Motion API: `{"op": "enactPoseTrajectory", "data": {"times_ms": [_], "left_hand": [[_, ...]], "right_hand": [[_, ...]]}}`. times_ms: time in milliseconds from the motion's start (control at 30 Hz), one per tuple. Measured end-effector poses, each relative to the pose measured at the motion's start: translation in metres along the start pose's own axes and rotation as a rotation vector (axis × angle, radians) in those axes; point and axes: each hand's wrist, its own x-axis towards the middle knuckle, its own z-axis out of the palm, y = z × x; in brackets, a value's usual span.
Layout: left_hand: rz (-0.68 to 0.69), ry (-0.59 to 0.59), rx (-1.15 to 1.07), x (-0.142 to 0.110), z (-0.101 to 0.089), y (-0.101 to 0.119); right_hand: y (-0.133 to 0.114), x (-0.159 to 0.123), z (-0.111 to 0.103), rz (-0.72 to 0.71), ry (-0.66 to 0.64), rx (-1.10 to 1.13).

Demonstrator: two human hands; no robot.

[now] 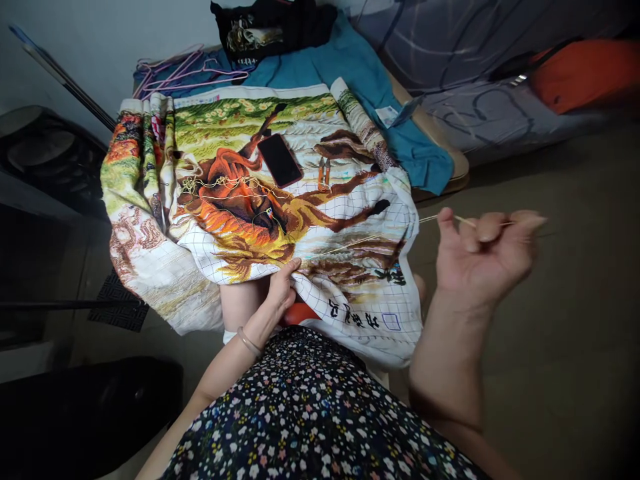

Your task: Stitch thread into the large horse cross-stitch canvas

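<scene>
A large cross-stitch cloth (345,233) with a horse picture and a printed grid lies over my lap and the low bed. My left hand (283,288) pinches its near edge, thumb on top and fingers underneath. Out to the right, clear of the cloth, my right hand (483,257) is closed on a pale yellow thread (429,219). That thread runs taut back to the cloth near my left thumb. Whether a needle is in the fingers I cannot make out. Loose yellow thread (225,187) lies tangled on the stitched horse. A dark phone (280,160) and small orange thread snips (324,175) rest on the cloth.
Rolled cloth ends lie at both sides. Behind are pink hangers (187,75), a black bag (273,30) and a teal sheet (320,63). An orange-red bag (585,77) sits at far right. Bare floor (565,320) shows below it; a black object (95,413) stands lower left.
</scene>
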Motion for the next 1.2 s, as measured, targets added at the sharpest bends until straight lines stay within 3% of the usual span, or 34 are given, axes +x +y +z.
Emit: {"op": "enactPoseTrajectory", "data": {"times_ms": [67,133,200,267,333,433,1000,1200], "left_hand": [[-0.011,-0.008,-0.001,0.0,0.0,0.0],[-0.009,-0.004,-0.001,0.0,0.0,0.0],[-0.006,0.007,0.0,0.001,-0.001,0.0],[-0.003,0.008,0.003,0.001,-0.001,0.0],[-0.004,0.004,0.005,0.0,0.0,0.0],[-0.01,0.011,0.0,-0.001,0.003,0.001],[-0.021,0.035,0.003,-0.004,0.007,0.004],[-0.026,0.045,0.0,-0.002,0.004,0.003]], "right_hand": [[0.011,-0.014,0.004,0.053,-0.069,-0.055],[0.036,-0.04,0.01,0.23,-0.182,-0.191],[0.063,-0.067,0.014,0.433,-0.351,-0.385],[0.082,-0.087,0.017,0.535,-0.514,-0.589],[0.092,-0.097,0.017,0.514,-0.603,-0.734],[0.095,-0.099,0.018,0.42,-0.628,-0.826],[0.097,-0.092,0.022,0.232,-0.707,-0.91],[0.088,-0.089,0.032,0.092,-0.81,-1.125]]}}
